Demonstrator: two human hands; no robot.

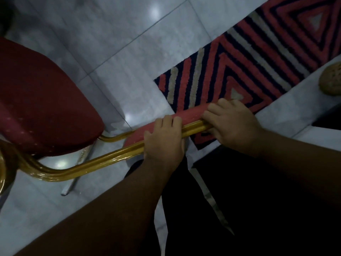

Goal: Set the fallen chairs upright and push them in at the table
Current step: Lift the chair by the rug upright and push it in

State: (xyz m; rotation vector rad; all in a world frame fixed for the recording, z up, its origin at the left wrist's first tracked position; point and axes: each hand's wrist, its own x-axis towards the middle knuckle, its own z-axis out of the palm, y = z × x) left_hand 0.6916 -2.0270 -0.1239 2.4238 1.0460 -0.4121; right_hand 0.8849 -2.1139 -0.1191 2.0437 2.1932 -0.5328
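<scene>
A chair with a dark red padded seat (42, 100) and a gold metal frame (96, 163) fills the left and middle of the head view. Its red backrest (190, 115) runs across the middle, edged by the gold tube. My left hand (164, 139) is wrapped over the backrest's top edge and the gold tube. My right hand (232, 122) grips the same edge further right, at the end of the tube. No table is clearly visible.
Pale glossy floor tiles (114, 52) lie under the chair. A red, black and grey patterned rug (249, 58) spreads to the upper right. A round beige woven object (332, 78) sits at the right edge. My dark trousers (239, 200) fill the lower right.
</scene>
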